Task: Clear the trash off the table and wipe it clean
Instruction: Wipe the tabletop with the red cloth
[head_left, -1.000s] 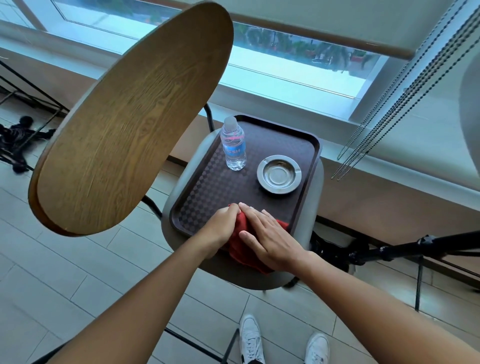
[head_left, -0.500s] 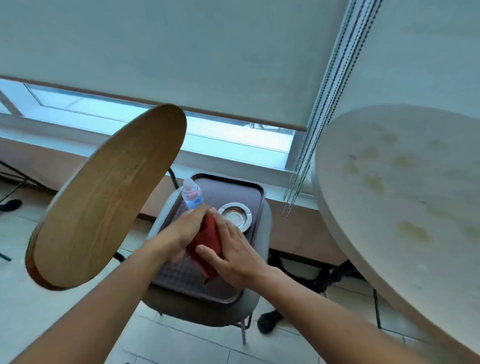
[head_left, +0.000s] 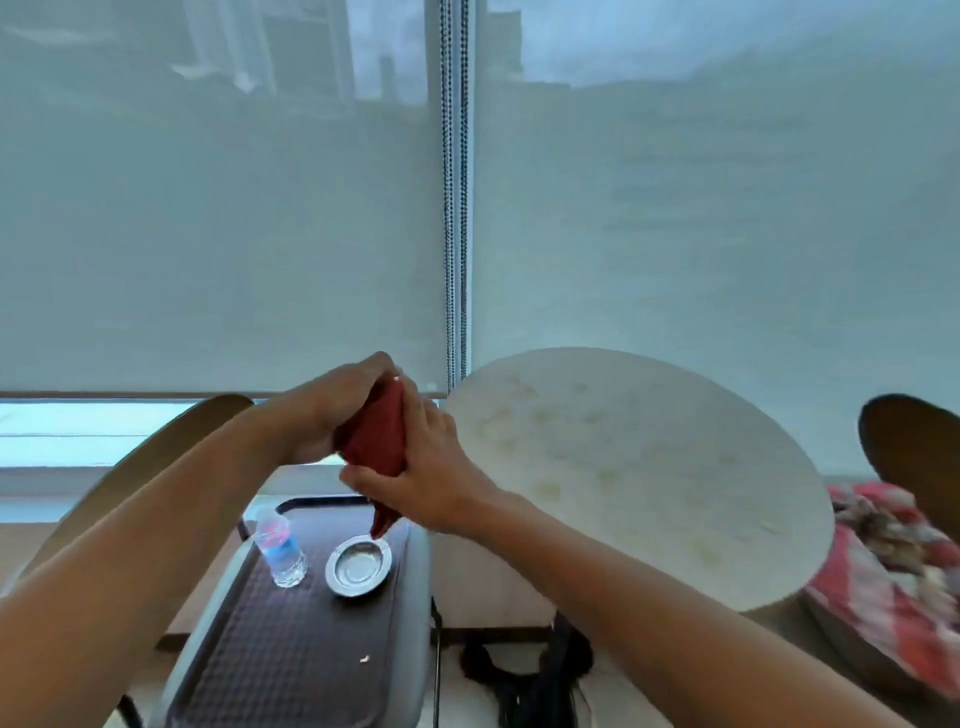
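Both my hands hold a red cloth (head_left: 376, 439) up in the air above the tray. My left hand (head_left: 332, 402) grips its top and left side. My right hand (head_left: 423, 475) holds its lower right side, and a corner of the cloth hangs down below that hand. To the right stands a round white table (head_left: 639, 467) with pale yellowish stains on its top. Below my hands a dark brown tray (head_left: 291, 639) lies on a grey chair seat. On it stand a small water bottle (head_left: 280, 551) and a round metal ashtray (head_left: 358, 566), and a small crumb (head_left: 365, 659) lies nearer to me.
A wooden chair back (head_left: 156, 473) rises at the left and another (head_left: 914, 447) at the far right. A red and white patterned cushion (head_left: 893, 577) lies at the right. Bead chains (head_left: 454, 208) hang between the window blinds. Dark table legs (head_left: 540, 670) stand below.
My hands lifted the red cloth off the tray and raised it up and to the right. My view tilted up from the tray toward the blinds and the white table.
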